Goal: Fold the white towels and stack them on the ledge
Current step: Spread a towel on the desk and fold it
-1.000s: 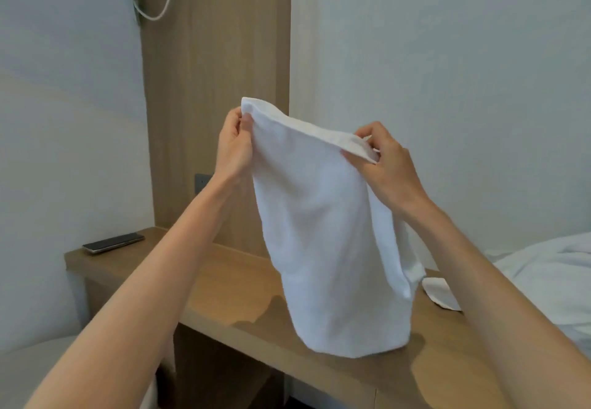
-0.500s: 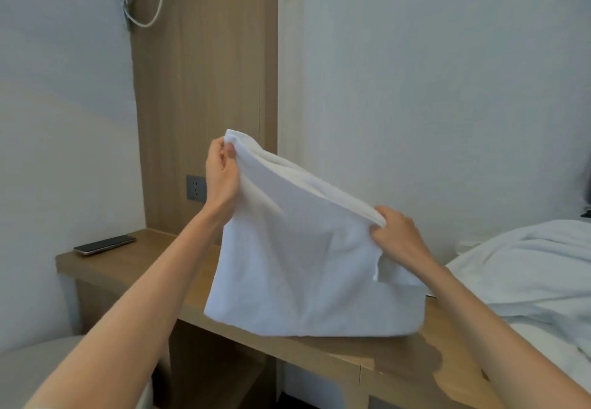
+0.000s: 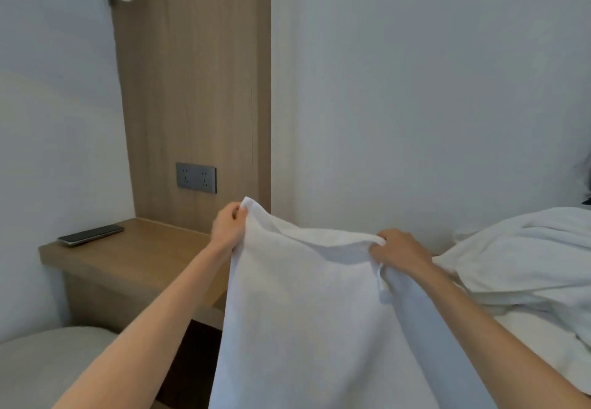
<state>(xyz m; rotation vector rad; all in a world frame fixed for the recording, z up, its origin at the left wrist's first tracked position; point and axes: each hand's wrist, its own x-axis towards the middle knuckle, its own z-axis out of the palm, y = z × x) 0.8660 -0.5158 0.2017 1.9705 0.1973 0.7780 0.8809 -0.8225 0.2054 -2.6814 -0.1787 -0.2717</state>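
Towel (image 3: 307,312) hangs nearest the camera, top edge stretched left-right between both hands, the rest dropping out of frame below. Left hand (image 3: 228,226) pinches the upper left corner, slightly higher. Right hand (image 3: 399,252) grips the bunched upper right corner. Desk (image 3: 134,258) lies beyond and left of the towel, so the left hand is closer to it (no folded stack visible there). Phone (image 3: 91,235) sits at its far left end. White bedding (image 3: 527,258) is heaped at right.
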